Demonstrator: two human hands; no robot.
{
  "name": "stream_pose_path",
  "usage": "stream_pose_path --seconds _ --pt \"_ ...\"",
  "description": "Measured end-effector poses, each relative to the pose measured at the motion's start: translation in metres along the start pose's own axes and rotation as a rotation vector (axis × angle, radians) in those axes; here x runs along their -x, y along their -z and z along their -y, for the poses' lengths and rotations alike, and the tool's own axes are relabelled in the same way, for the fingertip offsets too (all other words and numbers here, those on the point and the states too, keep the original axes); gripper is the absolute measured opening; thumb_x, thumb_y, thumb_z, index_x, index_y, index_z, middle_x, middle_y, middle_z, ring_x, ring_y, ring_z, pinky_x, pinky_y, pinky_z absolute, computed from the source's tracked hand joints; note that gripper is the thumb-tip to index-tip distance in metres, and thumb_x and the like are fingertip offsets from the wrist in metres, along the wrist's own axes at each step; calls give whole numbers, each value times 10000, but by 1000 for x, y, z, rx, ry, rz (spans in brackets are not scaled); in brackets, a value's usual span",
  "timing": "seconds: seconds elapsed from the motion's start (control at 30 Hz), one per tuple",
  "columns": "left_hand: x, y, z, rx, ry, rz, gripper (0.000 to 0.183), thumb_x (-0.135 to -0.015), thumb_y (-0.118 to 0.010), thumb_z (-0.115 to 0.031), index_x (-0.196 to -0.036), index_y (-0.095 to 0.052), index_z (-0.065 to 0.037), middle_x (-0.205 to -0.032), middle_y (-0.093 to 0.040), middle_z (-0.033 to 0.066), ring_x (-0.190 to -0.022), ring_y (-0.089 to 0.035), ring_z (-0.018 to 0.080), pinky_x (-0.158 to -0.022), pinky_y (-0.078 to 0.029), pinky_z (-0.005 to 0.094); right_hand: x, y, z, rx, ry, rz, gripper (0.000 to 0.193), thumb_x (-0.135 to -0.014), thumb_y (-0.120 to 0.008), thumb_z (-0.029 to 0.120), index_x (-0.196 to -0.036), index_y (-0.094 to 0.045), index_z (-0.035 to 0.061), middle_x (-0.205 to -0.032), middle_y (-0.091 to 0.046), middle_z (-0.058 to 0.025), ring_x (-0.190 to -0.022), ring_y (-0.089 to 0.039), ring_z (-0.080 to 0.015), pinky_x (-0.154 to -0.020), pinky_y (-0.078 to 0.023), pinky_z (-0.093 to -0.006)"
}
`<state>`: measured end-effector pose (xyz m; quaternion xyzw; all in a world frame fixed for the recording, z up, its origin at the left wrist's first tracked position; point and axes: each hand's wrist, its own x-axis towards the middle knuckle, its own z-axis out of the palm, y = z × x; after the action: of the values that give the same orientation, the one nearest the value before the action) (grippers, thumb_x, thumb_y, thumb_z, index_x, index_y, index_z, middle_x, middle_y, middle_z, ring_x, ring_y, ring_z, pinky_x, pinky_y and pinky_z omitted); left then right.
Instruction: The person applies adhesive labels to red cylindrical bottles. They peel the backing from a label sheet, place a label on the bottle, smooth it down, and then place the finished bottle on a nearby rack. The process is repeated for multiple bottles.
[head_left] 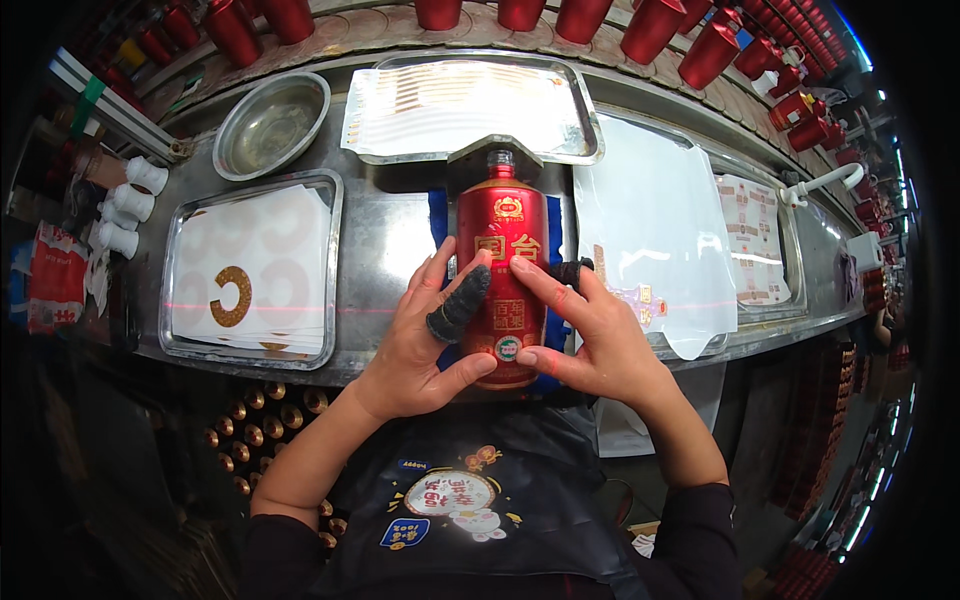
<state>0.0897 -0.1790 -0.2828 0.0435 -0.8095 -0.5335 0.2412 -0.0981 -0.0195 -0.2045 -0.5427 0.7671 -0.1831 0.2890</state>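
A red bottle [509, 215] with gold lettering and a dark neck lies on its back in a holder with blue padding [438, 218], neck pointing away from me. My left hand [425, 345] rests along the bottle's left side. Its fingers are stretched out, one wearing a black finger cover, and the thumb lies near the small round green-and-white sticker [508, 348]. From the right, my right hand [590, 335] touches the bottle with its index fingertip by the gold lettering and its thumb beside the sticker. A black cover wraps another finger. Part of the bottle's sides is hidden by my fingers.
Left stands a metal tray [335, 240] of sheets with a gold C-shaped label [231, 297]; behind it, a metal bowl [272, 125]. A tray of label strips [470, 95] lies behind the bottle, white sheets [650, 210] at right. Red bottles [655, 30] line the conveyor beyond.
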Motion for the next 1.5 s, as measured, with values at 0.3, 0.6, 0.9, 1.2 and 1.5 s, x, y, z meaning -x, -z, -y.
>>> stream_pose_path --seconds 0.3,0.6,0.9,1.2,1.5 --pt "11 -5 -2 183 112 -61 1011 -894 -744 -363 -1617 -116 -41 -1663 -166 245 -1526 -214 411 -1226 -196 486 -20 13 -49 -1025 -613 -517 510 -964 -613 300 -1398 -573 33 -922 -670 -45 -597 -588 -88 -572 -480 -250" --pt "22 -14 2 222 210 31 1180 -826 -823 -298 -1598 9 24 -1666 -74 280 -1540 -177 379 -1232 -187 448 29 -33 -20 -411 223 -526 437 -761 -789 16 -1165 -623 8 -893 -639 -83 -759 -626 -214 -690 -524 -317" --pt "23 -19 2 249 184 -21 1158 -812 -834 -227 -1609 -21 -12 -1671 -75 266 -1551 -150 368 -1238 -163 449 -108 58 26 86 487 -522 267 -812 -742 -27 -1069 -678 9 -909 -682 -119 -785 -686 -268 -704 -545 -324" --pt "24 -22 1 257 150 -54 1142 -813 -835 -243 -1615 -43 -58 -1668 -83 258 -1545 -151 393 -1234 -171 474 -130 47 37 32 535 -363 327 -775 -756 -12 -1082 -649 24 -904 -662 -156 -790 -679 -306 -680 -541 -355" --pt "18 -23 -9 350 314 -179 966 -851 -798 -195 -1570 -191 24 -1631 -256 252 -1494 -318 346 -1212 -249 425 -65 6 7 -27 390 -670 287 -856 -763 19 -1123 -657 17 -862 -682 -96 -698 -641 -143 -617 -521 -277"
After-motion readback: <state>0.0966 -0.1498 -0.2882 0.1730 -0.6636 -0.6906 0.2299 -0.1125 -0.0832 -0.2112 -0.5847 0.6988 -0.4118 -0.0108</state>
